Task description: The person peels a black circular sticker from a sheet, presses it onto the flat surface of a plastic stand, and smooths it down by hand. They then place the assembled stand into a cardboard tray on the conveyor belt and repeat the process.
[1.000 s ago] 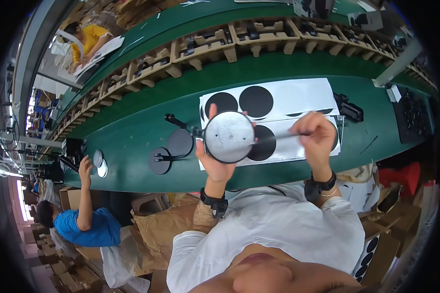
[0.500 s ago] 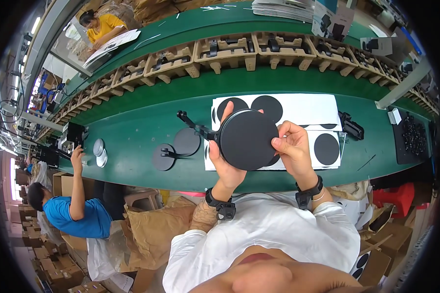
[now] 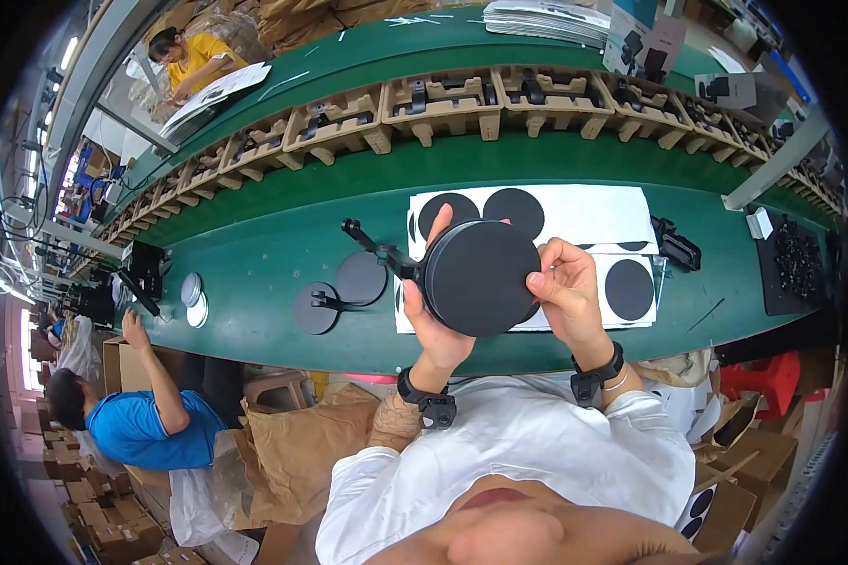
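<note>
My left hand (image 3: 440, 331) is wrapped round a black stand from below and behind; the stand's jointed arm (image 3: 379, 247) juts out to the left. A round black pad (image 3: 492, 279) covers most of the stand's disc base, whose rim (image 3: 432, 268) shows along the left side. With thumb and fingers my right hand (image 3: 569, 287) pinches the pad's right edge. Whether the pad is stuck to the base cannot be seen. Left of my hands, another stand with two dark discs (image 3: 361, 277) lies on the green table. White sheets (image 3: 584, 209) bearing black round pads lie beneath and beyond my hands.
Brown moulded trays (image 3: 443, 111) holding black parts line up along the far side. Black clamp-like parts (image 3: 676, 245) sit right of the sheets, and a dark mat (image 3: 793, 268) with small black pieces farther right. White discs (image 3: 194, 299) and a co-worker in blue (image 3: 155, 428) are at left.
The pad sits slightly lower and to the right over the base, so more of the base's left rim shows. The co-worker's hand at left has moved down and left.
</note>
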`<action>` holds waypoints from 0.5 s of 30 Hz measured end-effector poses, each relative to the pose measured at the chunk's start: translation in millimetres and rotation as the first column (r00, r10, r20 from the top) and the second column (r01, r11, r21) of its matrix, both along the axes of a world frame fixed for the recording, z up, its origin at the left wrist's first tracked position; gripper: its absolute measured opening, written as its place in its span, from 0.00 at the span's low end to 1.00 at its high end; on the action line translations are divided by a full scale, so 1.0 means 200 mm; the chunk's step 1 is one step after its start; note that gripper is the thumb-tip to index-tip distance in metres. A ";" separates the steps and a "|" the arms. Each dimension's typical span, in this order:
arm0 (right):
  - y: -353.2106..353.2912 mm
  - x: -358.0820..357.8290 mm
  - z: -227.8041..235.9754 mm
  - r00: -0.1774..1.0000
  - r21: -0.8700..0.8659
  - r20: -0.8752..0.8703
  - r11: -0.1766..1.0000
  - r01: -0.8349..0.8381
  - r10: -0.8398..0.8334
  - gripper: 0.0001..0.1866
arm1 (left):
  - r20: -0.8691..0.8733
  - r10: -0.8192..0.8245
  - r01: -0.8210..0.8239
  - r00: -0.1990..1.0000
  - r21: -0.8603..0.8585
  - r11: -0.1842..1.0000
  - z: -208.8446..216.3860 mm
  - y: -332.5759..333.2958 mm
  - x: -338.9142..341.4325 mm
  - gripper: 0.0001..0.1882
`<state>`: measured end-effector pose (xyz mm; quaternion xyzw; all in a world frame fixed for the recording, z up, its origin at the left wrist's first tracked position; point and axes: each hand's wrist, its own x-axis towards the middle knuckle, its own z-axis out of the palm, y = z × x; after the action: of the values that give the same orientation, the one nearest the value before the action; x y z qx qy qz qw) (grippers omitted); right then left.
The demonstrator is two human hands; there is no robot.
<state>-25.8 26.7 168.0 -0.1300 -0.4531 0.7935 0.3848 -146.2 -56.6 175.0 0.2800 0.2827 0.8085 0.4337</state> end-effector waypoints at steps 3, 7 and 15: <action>0.00 0.00 0.01 1.000 -0.003 0.004 1.000 0.005 -0.005 0.08 | -0.013 0.005 -0.005 1.000 0.000 1.000 0.01 0.00 0.00 0.47; -0.01 -0.01 0.02 0.999 0.013 0.042 1.000 0.027 -0.027 0.08 | -0.064 -0.019 0.021 0.998 0.017 1.000 0.01 0.00 -0.01 0.48; -0.02 -0.01 0.05 0.995 0.076 0.071 0.995 0.071 -0.076 0.08 | -0.084 -0.079 0.088 0.993 0.109 0.990 0.01 0.00 -0.02 0.46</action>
<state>-27.8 22.4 178.5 -0.1616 -0.4910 0.7562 0.4012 -149.9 -57.0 177.8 0.3476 0.2417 0.7924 0.4391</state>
